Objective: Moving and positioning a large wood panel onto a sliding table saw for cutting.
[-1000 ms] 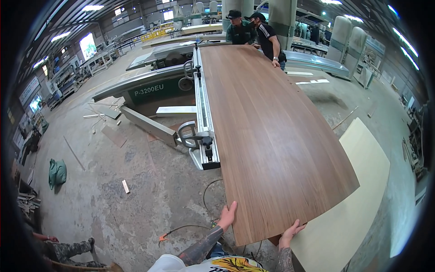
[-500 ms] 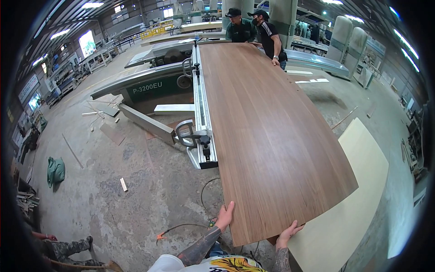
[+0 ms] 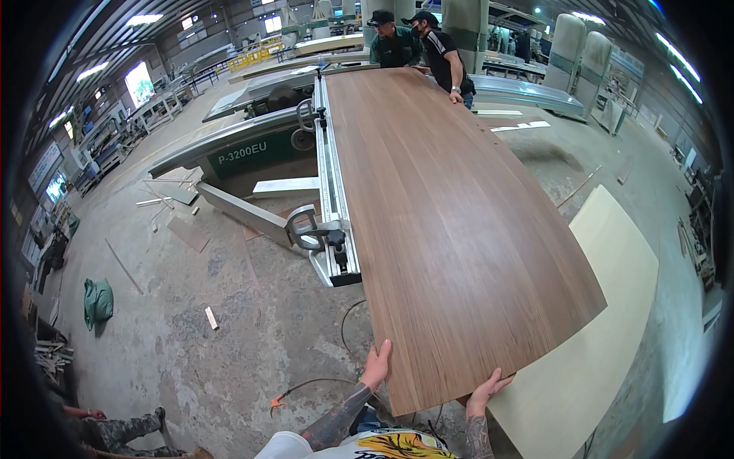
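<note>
Brown wood-grain panel (image 3: 466,237), gripped at edges: L hand (image 3: 375,367) on L side, R hand (image 3: 485,392) on near end; wide concrete floor (image 3: 252,352) to L, pale sheet (image 3: 585,367) to R.

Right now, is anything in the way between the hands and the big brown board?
Nothing visible is: the left hand holds the brown board at its left edge, the right hand at its near edge. The pale sheet isn't between them.

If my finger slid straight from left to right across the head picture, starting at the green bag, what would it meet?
Green bag → small pale wood piece → dark cable → brown panel → pale board.
</note>
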`<act>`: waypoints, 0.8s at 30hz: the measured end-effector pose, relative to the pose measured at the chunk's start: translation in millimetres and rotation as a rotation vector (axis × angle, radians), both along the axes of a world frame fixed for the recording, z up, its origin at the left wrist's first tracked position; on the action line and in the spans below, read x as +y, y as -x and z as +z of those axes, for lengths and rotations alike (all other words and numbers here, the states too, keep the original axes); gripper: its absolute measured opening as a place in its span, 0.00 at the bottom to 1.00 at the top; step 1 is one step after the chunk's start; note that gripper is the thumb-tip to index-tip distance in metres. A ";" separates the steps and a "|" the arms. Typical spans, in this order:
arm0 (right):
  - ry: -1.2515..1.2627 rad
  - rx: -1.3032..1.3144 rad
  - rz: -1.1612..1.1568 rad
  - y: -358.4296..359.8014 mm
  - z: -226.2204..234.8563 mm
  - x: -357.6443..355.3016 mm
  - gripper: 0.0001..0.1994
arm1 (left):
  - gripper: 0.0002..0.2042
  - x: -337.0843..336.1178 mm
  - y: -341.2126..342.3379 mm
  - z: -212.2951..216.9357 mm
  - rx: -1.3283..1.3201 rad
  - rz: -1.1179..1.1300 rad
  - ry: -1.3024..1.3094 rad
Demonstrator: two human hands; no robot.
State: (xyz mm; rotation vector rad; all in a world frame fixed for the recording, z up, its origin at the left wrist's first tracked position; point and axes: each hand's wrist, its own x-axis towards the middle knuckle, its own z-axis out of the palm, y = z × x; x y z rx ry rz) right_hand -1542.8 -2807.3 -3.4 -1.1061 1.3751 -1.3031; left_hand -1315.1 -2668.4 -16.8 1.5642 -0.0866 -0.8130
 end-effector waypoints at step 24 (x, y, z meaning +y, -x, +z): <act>-0.012 0.008 -0.004 -10.0 31.1 8.7 0.36 | 0.34 0.8 -0.3 5.3 -0.008 -0.010 0.043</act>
